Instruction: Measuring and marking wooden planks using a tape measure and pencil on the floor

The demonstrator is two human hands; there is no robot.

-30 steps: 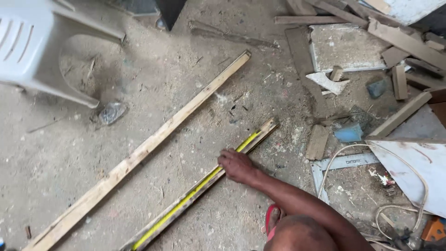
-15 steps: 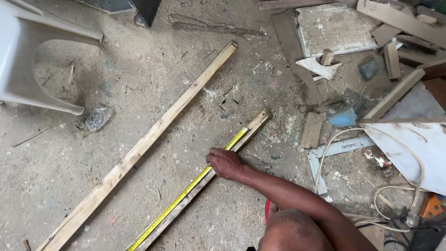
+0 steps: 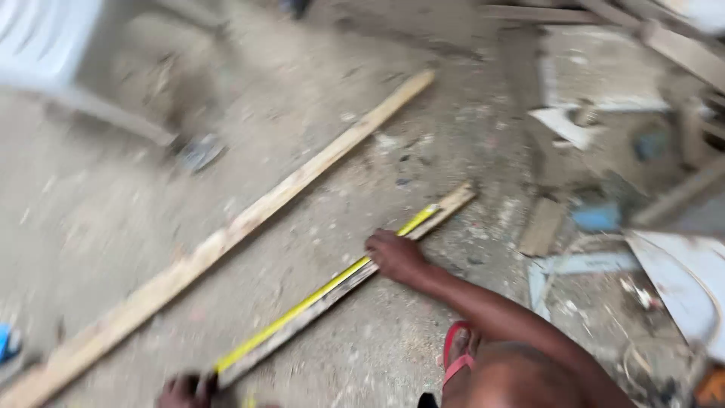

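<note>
1. Head view: the right hand (image 3: 396, 255) is pressing flat, fingers down, on the yellow tape measure (image 3: 325, 293) lying along the short wooden strip (image 3: 355, 278) on the dusty floor (image 3: 113, 219).
2. The left hand (image 3: 185, 391) is pinching the tape's near end; the exact grip is blurred.
3. The long batten (image 3: 226, 238) is lying well apart on the left, with bare floor between.
</note>
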